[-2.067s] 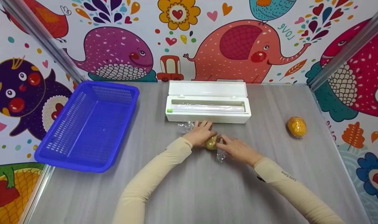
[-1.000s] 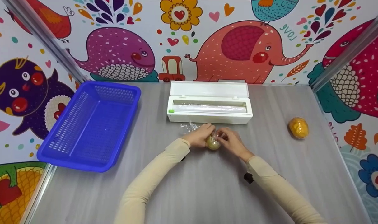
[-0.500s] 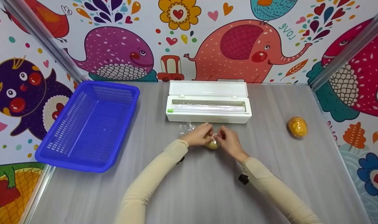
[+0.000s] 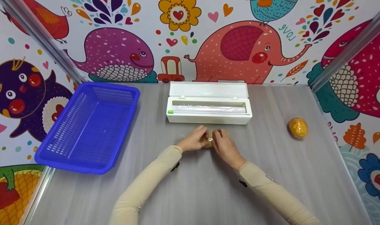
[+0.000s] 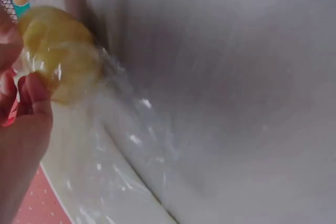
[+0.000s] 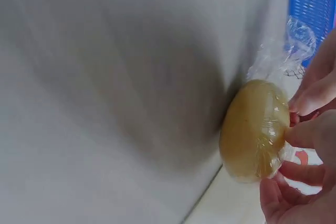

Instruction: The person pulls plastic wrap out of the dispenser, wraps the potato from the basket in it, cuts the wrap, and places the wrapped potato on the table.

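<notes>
Between the two hands is a smooth, oval, yellow potato-like item (image 4: 210,139) wrapped in clear cling film. My left hand (image 4: 192,140) grips its left side, fingers and thumb curled in. From the right, my right hand (image 4: 226,149) holds it, fingertips on the film at its side in the right wrist view. A crumpled tail of cling film (image 6: 281,51) sticks out past the item's left end. That loose film (image 5: 128,140) spreads wide in the left wrist view. In the head view the hands cover much of the item.
Just behind the hands stands a white cling film box (image 4: 208,118), lid up, with a film roll (image 4: 208,109) inside. At left is a blue plastic basket (image 4: 113,156). An orange film-wrapped round item (image 4: 298,127) lies at right on the grey table (image 4: 190,193). Patterned panels enclose the back and sides.
The right hand has gone from the film at the item's right end to its side, and that loose film no longer shows. Both hands and the item have shifted slightly left.
</notes>
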### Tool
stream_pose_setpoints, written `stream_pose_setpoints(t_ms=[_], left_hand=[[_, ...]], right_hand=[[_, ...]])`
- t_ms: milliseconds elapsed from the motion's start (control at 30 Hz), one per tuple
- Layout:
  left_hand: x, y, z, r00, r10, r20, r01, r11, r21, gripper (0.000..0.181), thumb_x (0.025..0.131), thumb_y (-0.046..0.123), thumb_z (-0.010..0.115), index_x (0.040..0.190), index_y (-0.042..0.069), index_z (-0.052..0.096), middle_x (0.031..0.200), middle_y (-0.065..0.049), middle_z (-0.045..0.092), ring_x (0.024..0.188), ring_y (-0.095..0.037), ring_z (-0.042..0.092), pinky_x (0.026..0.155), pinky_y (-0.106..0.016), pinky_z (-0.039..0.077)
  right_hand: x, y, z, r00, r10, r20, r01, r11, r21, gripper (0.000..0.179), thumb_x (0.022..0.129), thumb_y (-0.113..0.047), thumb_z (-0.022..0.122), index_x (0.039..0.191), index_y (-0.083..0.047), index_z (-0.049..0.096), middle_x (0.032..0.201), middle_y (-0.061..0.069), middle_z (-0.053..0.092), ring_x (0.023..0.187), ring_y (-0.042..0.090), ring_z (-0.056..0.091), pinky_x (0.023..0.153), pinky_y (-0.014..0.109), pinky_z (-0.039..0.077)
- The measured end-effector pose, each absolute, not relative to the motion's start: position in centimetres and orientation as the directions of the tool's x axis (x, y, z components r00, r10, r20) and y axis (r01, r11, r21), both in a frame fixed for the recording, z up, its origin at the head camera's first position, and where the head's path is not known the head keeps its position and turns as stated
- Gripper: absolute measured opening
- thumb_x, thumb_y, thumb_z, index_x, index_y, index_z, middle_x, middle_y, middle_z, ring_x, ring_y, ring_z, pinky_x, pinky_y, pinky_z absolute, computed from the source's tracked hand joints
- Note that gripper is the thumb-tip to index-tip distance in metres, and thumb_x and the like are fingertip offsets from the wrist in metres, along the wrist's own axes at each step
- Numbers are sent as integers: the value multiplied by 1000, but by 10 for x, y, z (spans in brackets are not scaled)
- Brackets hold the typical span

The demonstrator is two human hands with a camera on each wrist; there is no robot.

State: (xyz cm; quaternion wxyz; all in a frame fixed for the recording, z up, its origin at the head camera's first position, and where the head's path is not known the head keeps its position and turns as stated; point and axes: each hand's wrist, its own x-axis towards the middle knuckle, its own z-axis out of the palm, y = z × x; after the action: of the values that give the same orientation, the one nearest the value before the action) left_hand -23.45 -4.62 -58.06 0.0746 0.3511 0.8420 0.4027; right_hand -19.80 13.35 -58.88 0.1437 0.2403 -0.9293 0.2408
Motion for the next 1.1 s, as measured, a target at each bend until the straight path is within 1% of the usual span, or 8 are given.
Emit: stream_pose_setpoints(t_ms=[100, 200, 367, 467, 600, 833, 1000, 1100], left_hand=[[-230, -55, -575, -749, 643, 157, 538, 454, 710, 21, 79, -7, 66, 95, -3, 53, 93, -9, 49, 88, -23, 51, 81, -32, 46], [-229, -65, -568, -812, 568, 135, 511, 579, 635, 19, 83, -1, 68, 97, -2, 56, 95, -10, 52, 90, -26, 53, 82, -35, 48], [-232, -77, -561, -913, 403, -60, 306, 776, 552, 36, 85, 26, 74, 103, -3, 60, 98, -14, 59, 90, -29, 57, 80, -40, 48], [-234, -78, -561, -886, 397, -241, 205, 799, 565, 44, 83, 31, 76, 102, -5, 61, 96, -15, 63, 88, -30, 60, 81, -41, 49], [-234, -78, -565, -840, 399, -368, 145, 818, 557, 36, 77, 22, 81, 93, -4, 62, 82, -8, 60, 79, -24, 56, 78, -38, 49], [-229, -77, -568, -816, 445, -368, 148, 777, 612, 25, 74, 10, 81, 84, -2, 61, 73, -1, 52, 70, -17, 48, 68, -34, 46], [-226, -77, -569, -790, 504, -349, 205, 754, 624, 31, 81, 22, 78, 93, -2, 62, 74, 1, 52, 69, -14, 47, 65, -31, 45], [-224, -74, -571, -796, 495, -347, 200, 757, 622, 33, 82, 29, 77, 89, 0, 62, 70, 3, 48, 65, -13, 45, 61, -30, 42]], right_hand=[[-198, 135, -592, -806, -439, 397, -561, 780, -278, 30, 87, 2, 64, 115, 9, 57, 109, 23, 54, 99, 38, 54, 75, 44, 53], [-197, 137, -596, -787, -485, 381, -578, 795, -183, 42, 82, 2, 66, 121, 12, 53, 113, 26, 53, 103, 39, 53, 82, 43, 52], [-197, 139, -598, -777, -535, 333, -585, 808, -68, 68, 70, -12, 84, 122, 15, 49, 116, 29, 52, 105, 40, 51, 92, 43, 46], [-199, 139, -599, -760, -558, 332, -588, 809, 13, 70, 68, -19, 87, 118, 13, 50, 114, 25, 53, 102, 37, 52, 90, 41, 47], [-201, 137, -599, -735, -575, 360, -591, 803, 77, 60, 69, -17, 86, 111, 10, 53, 111, 23, 56, 98, 35, 54, 82, 39, 51], [-204, 134, -599, -699, -590, 404, -601, 791, 116, 38, 73, 1, 74, 104, 7, 54, 103, 21, 59, 89, 33, 55, 67, 37, 54], [-204, 136, -601, -694, -589, 414, -596, 792, 129, 33, 75, 7, 65, 106, 7, 55, 101, 21, 59, 87, 34, 56, 67, 38, 54], [-204, 136, -601, -704, -579, 411, -589, 800, 117, 32, 75, 7, 66, 105, 6, 55, 100, 21, 58, 87, 34, 56, 65, 38, 54]])
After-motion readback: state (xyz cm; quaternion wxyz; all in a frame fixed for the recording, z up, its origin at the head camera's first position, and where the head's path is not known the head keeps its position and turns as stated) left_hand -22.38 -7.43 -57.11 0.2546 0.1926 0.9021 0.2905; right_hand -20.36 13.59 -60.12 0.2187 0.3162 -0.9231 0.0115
